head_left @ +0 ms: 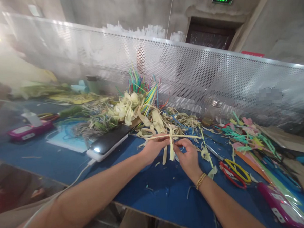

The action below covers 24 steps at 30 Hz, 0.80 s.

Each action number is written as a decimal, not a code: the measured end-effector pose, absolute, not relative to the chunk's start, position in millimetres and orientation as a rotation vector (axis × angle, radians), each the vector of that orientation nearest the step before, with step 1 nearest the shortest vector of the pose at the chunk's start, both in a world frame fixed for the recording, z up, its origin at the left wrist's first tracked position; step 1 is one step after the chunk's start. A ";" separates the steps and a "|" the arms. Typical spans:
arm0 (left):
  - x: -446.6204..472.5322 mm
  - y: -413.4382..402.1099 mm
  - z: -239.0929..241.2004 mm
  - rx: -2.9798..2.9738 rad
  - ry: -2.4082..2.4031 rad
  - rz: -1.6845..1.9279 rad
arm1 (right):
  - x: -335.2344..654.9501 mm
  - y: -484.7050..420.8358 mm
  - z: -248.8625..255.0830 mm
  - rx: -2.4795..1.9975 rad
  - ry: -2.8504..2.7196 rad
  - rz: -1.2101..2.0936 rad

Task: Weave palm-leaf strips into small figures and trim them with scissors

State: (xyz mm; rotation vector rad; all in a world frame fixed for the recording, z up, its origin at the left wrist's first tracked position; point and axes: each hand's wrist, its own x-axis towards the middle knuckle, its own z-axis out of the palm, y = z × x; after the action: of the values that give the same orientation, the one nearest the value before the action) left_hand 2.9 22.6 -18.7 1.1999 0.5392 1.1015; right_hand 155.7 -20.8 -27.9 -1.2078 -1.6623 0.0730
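Observation:
Pale dried husk strips, crossed over one another point(171, 143), are held up above the blue table by both of my hands. My left hand point(156, 147) pinches the crossing from the left, its fingers partly behind the strips. From the right, my right hand point(188, 154) closes thumb and fingertips on the lower part of the same strips. One long strip lies level across the cross and another hangs down. Just behind my hands is a heap of dried husks point(157, 120). A bracelet point(200, 181) sits on my right wrist.
Red and yellow handled scissors point(235, 173) lie to the right, near a purple power strip point(284, 202). A black-and-white power bank point(109, 141) with a cable lies left. Behind stand colourful stems point(138, 82), a glass bottle point(211, 112) and a perforated metal screen point(215, 66).

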 end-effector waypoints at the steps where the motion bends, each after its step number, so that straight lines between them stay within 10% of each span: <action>1: 3.1 23.3 -19.8 1.163 0.551 1.097 | 155.1 -21.4 -27.5 -1.207 -1.668 0.067; 24: 3.0 19.7 -18.5 0.966 0.495 1.086 | 155.6 -21.8 -25.3 -1.314 -1.787 -0.189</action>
State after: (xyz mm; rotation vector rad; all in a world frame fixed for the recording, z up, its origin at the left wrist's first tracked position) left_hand 3.0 19.7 -18.5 0.9659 0.4955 1.0860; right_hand 155.6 -21.8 -25.3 -1.3136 -1.7870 -0.1889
